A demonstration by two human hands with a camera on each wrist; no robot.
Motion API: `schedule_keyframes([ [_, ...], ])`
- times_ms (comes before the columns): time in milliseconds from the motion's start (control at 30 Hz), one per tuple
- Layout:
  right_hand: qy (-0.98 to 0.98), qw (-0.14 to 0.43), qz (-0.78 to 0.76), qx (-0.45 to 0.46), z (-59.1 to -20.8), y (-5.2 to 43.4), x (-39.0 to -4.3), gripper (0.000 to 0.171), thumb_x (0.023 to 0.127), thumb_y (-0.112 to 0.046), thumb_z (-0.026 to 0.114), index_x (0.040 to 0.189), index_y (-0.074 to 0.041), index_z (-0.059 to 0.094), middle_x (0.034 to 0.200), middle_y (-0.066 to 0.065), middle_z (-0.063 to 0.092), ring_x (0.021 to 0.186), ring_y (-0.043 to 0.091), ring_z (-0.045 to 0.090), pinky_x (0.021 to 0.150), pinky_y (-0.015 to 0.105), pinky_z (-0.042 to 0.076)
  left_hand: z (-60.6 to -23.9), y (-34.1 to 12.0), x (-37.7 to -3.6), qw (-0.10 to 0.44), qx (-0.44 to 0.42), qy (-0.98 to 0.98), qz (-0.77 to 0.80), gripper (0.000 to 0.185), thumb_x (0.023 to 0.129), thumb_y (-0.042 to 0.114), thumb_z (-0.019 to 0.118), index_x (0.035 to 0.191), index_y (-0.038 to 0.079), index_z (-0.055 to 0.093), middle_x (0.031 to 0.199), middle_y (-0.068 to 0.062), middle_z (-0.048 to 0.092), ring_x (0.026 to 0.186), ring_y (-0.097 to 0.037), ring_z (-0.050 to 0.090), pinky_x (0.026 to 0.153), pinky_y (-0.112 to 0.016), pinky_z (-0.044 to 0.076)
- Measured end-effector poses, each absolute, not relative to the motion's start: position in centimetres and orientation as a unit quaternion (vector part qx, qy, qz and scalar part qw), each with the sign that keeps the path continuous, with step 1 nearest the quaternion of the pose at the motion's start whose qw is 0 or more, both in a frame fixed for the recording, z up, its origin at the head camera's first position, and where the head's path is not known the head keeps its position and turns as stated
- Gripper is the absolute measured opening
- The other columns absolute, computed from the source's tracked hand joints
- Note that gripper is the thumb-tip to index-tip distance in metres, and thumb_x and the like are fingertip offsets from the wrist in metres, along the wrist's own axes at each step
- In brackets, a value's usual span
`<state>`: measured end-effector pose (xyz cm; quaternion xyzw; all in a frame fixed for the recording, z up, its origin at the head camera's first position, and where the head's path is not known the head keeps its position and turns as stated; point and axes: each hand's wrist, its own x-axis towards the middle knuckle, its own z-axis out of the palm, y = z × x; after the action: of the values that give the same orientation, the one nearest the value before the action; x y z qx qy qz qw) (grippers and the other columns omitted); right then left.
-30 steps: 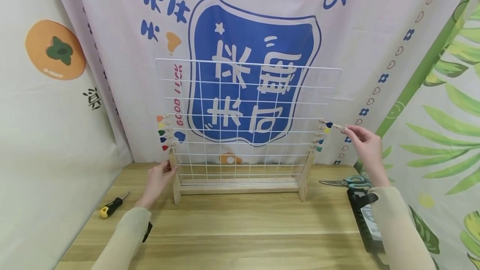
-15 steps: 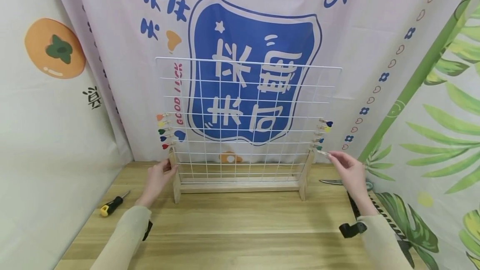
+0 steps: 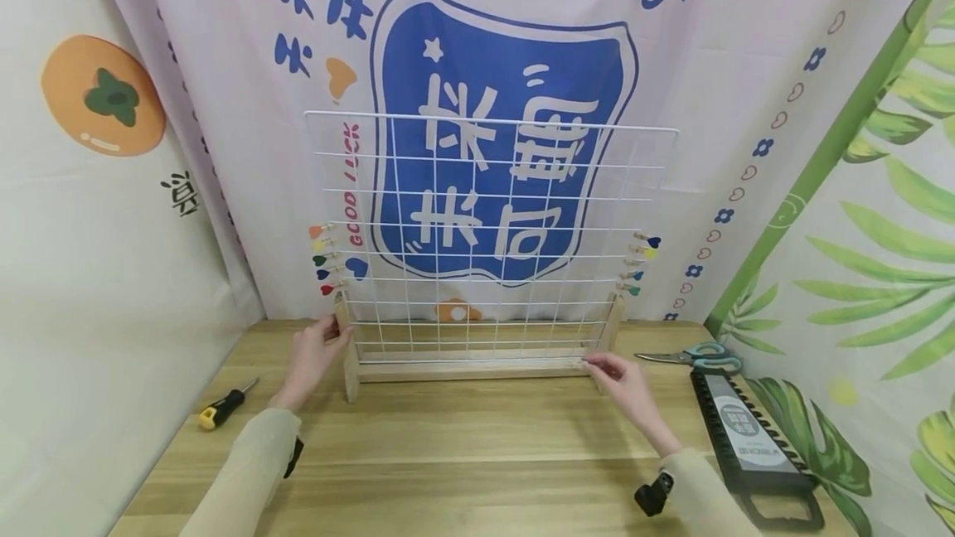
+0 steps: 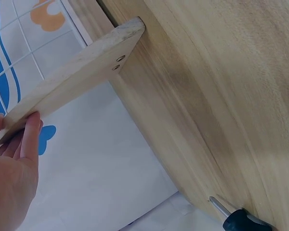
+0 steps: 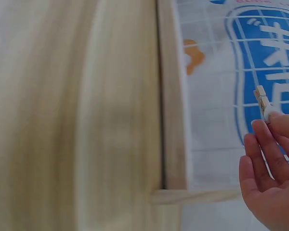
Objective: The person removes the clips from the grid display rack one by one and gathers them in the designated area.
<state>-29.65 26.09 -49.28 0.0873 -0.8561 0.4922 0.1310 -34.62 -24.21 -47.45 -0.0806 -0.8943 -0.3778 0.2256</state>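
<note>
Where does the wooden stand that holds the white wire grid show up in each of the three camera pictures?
Head view: the wooden stand sits mid-table, the left hand holding its left post.
Left wrist view: one wooden post slants from upper middle to the left edge, fingertips on it.
Right wrist view: the base rail runs down the middle, beside the right hand, which pinches a small peg.
Shared landmark: the white wire grid.

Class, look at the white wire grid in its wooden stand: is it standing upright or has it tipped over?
Upright. The wire grid rises from the wooden stand, whose feet sit flat on the table; the left hand holds one upright post.
</note>
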Motion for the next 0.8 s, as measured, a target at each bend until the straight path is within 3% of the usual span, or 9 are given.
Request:
schedule_keyframes([
  [333,-0.894,0.106,0.417,0.125,-53.4,23.9,-30.3,0.009,0.089,-0.016,0.073,0.097,-0.011,0.076,0.092,0.005,0.077,0.077,0.004,0.068,0.07,0.017,0.055,-47.5,-24.2,-34.6,0.23,-0.076,-0.891,-0.385,0.024,0.095,0.008,0.063,0.111,-0.01,0.065,0.109,-0.032,0.07,0.1,-0.045,0.07,0.084,-0.052,0.059],
  [800,-0.917,0.059,0.359,0.161,-55.0,22.3,-30.7,0.01,0.088,-0.018,0.074,0.094,-0.011,0.077,0.092,0.003,0.077,0.08,0.006,0.067,0.069,0.016,0.052,-47.5,-24.0,-34.5,0.237,-0.075,-0.892,-0.377,0.023,0.095,0.008,0.064,0.109,-0.01,0.066,0.108,-0.032,0.07,0.099,-0.045,0.071,0.084,-0.053,0.059],
])
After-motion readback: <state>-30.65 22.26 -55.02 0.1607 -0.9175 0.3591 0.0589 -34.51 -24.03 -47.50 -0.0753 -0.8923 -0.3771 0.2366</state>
